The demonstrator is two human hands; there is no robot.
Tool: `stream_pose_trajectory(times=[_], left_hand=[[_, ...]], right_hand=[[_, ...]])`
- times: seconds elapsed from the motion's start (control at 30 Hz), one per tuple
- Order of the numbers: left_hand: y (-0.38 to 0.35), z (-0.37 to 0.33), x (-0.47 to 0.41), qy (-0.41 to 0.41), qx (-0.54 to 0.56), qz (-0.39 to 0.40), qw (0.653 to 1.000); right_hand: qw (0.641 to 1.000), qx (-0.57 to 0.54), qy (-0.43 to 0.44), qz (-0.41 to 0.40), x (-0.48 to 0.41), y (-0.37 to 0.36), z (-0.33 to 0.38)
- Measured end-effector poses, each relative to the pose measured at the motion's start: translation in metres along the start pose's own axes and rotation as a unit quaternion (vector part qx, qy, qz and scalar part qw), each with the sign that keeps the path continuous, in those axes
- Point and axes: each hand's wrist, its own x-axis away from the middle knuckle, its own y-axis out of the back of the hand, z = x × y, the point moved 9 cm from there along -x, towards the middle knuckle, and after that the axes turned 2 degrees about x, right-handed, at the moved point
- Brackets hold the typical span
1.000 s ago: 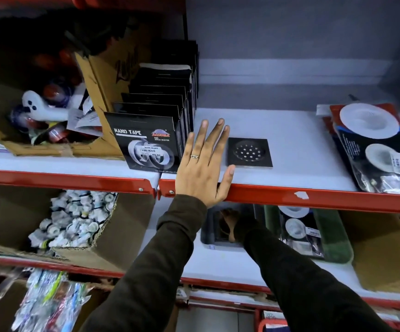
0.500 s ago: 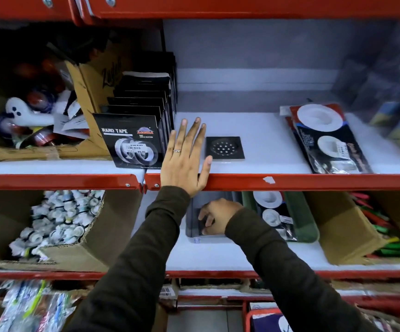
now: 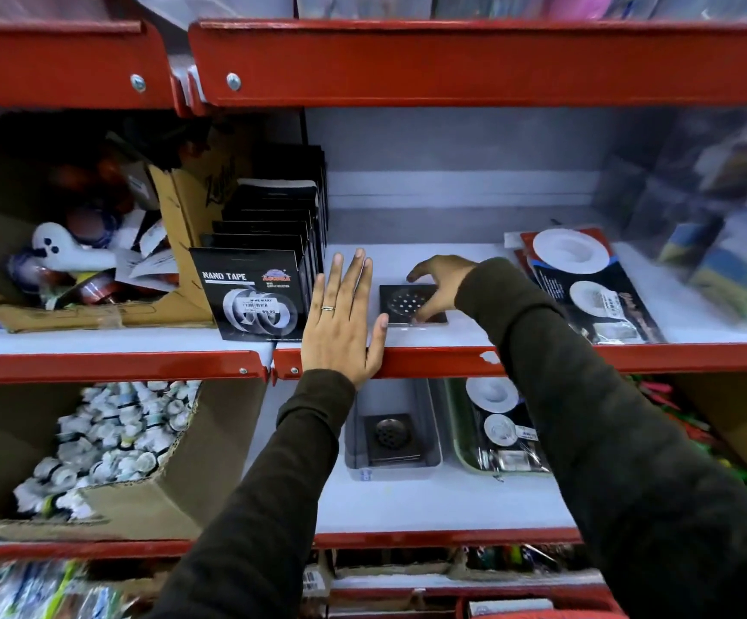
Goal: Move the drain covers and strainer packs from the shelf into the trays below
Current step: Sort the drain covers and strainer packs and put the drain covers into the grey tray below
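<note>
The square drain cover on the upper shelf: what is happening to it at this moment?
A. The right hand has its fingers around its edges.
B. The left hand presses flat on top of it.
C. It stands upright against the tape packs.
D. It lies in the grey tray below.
A: the right hand curls over the drain cover, thumb at its front edge, while the left hand lies flat beside it on the shelf.

The black tape pack (image 3: 253, 293) reads "NANO TAPE" — the brown carton's (image 3: 197, 203) script is unreadable.
</note>
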Motion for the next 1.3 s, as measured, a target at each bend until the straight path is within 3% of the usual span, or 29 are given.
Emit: stream_pose_trajectory(times=[0.13, 0.33, 0.57, 0.7, 0.93, 1.1, 1.3], left_hand=[[0.0, 0.001, -0.001, 0.002, -0.002, 0.002, 1.0], [-0.004, 0.002, -0.001, 0.002, -0.003, 0.006, 1.0], [-0.002, -0.001, 0.001, -0.009, -0.002, -0.006, 1.0], [0.0, -0.001, 0.0, -0.009, 0.0, -0.015, 1.0], [0.001, -0.002, 0.003, -0.004, -0.006, -0.017, 1.0], [0.002, -0.002, 0.001, -0.005, -0.008, -0.02, 1.0], [0.0, -0.003, 0.001, -0.01, -0.007, -0.023, 1.0]], right_hand=[[0.996, 0.029, -0.015, 0.079, -0.026, -0.012, -0.002], [0.996, 0.054, -0.025, 0.061, -0.02, -0.005, -0.001], [0.999, 0.027, -0.021, -0.034, 0.044, 0.037, 0.0], [1.0, 0.009, -0.013, -0.001, 0.095, 0.027, 0.009], [0.994, -0.016, 0.04, 0.097, 0.128, -0.064, 0.034], [0.974, 0.031, 0.039, 0.222, 0.094, -0.159, 0.033], [0.975, 0.025, -0.022, 0.218, 0.012, -0.23, 0.007]])
